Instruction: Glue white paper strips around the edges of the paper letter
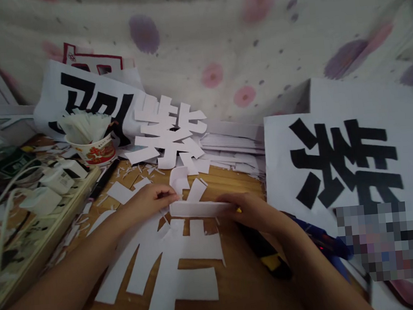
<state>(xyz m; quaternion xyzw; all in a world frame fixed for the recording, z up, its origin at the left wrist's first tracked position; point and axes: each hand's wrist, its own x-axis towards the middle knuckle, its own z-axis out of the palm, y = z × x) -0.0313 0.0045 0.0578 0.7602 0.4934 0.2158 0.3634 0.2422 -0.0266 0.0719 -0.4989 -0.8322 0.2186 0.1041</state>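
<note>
A long white strip [197,209] stands on edge along the top of a large white cut-out shape [158,270] on the wooden table. My left hand [159,197] pinches the strip's left end, where a curled white piece [178,179] rises beside the fingertips. At the strip's right end my right hand [247,209] has its fingers closed around it, with a small yellow tip showing under them. Below that hand lies a black and yellow cutter [265,251]. Just behind the strip is a small folded white piece [197,189].
A power strip [29,238] with white plugs runs along the left. Behind it stands a paper cup [98,152] of translucent sticks. White character cut-outs [170,134] lean at the back. To the right are a printed sheet [290,167] and a blue tool [318,237]. Paper scraps litter the table.
</note>
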